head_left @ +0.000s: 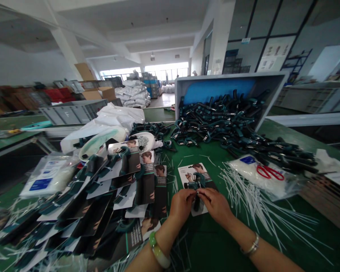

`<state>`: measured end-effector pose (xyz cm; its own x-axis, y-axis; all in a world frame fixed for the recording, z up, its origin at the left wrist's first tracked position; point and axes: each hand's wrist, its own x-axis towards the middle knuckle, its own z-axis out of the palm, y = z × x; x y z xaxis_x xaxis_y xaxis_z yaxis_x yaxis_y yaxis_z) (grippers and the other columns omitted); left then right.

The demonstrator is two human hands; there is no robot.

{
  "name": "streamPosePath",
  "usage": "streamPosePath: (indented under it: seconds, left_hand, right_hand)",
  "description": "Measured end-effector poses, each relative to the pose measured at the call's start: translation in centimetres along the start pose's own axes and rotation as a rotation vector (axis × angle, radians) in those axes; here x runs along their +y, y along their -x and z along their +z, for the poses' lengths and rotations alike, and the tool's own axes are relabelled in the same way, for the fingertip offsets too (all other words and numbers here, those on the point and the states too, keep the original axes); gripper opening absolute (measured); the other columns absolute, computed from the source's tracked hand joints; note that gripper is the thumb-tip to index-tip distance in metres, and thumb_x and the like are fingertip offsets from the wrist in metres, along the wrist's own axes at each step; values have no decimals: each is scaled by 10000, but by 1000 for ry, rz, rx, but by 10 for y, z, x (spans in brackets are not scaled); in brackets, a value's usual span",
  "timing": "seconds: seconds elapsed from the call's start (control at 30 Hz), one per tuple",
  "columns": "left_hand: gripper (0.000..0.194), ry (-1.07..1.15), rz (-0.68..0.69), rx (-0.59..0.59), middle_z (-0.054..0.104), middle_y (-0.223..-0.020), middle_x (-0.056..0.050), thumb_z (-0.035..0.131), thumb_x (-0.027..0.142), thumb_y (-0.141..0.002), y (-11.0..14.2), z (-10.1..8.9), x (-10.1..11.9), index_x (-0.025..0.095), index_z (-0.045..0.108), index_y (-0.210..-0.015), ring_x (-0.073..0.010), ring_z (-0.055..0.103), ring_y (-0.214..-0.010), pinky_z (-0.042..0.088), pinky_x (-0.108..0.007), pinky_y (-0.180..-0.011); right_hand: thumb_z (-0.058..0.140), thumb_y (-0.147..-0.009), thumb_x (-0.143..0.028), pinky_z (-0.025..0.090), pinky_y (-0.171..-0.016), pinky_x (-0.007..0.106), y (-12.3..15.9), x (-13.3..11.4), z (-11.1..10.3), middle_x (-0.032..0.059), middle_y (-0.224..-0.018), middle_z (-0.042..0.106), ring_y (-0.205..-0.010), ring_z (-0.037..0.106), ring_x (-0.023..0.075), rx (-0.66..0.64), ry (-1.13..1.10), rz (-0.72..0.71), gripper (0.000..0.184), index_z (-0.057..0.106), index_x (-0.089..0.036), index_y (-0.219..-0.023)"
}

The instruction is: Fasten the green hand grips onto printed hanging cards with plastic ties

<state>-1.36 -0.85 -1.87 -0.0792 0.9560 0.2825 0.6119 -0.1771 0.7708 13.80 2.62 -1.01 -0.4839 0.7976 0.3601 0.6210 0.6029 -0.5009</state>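
In front of me a printed card (188, 173) lies on the green table. On it rests a dark green and black hand tool (198, 178) with a metal part; its handle is partly behind my fingers. My left hand (182, 204) and my right hand (215, 204) meet over the handle, fingertips pinched together. A tiny white bit between the fingertips looks like part of a cable tie (197, 192); most of it is hidden. Loose white cable ties (252, 200) fan out to the right of my right hand.
Carded tools (102, 196) are piled at left. A tilted grey bin (232, 77) spills loose tools (215, 117) across the back. Red-handled scissors (270, 172) lie on a plastic bag (252, 172) at right. A white bowl (144, 140) of small metal pieces stands behind the pile.
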Motion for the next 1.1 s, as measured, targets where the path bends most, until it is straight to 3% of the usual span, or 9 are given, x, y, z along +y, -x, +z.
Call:
streamPosePath:
  seconds: [0.27, 0.5, 0.67, 0.83, 0.97, 1.1]
  left_hand:
    - [210, 9, 17, 14, 697, -848, -32, 507, 102, -787, 0, 0, -1, 189, 684, -859, -141, 621, -798, 474, -238, -743]
    - [201, 11, 10, 0, 695, -856, -27, 505, 117, -787, 0, 2, -4, 198, 675, -859, -146, 620, -802, 480, -251, -747]
    - [291, 158, 48, -32, 685, -898, -32, 478, 175, -818, 1, 3, -2, 200, 577, -1090, -131, 625, -783, 490, -242, -729]
    - [161, 107, 86, -54, 684, -810, -24, 512, 162, -801, 0, 2, 1, 192, 664, -848, -132, 613, -760, 470, -224, -709]
    - [143, 119, 100, -54, 672, -789, -28, 531, 140, -790, -2, 3, -4, 181, 665, -821, -128, 603, -766, 466, -224, -724]
    - [142, 135, 122, -27, 649, -916, -52, 555, 115, -764, -2, 6, -7, 183, 673, -803, -135, 585, -889, 459, -240, -802]
  right_hand:
    - [435, -861, -245, 476, -766, 308, 0, 1, -2, 58, -912, 672, -858, 617, 181, -8, -58, 11, 228, 638, -192, -949]
    - [434, -852, -248, 460, -772, 304, -4, 0, -4, 72, -921, 666, -858, 610, 186, -101, -32, 37, 246, 649, -194, -958]
    - [478, -800, -230, 453, -726, 294, -13, 1, -11, 55, -862, 674, -782, 618, 180, -167, -139, 93, 254, 629, -184, -999]
    - [555, -703, -198, 431, -584, 248, -22, 4, -20, 5, -704, 658, -601, 583, 143, -314, -344, 166, 364, 559, -140, -1063]
    - [577, -716, -230, 416, -558, 232, -17, 8, -21, 2, -717, 646, -579, 558, 126, -266, -399, 169, 307, 563, -149, -1012]
    - [551, -777, -270, 433, -657, 248, -11, 10, -22, 19, -792, 649, -707, 584, 144, -214, -339, 63, 178, 624, -180, -911]
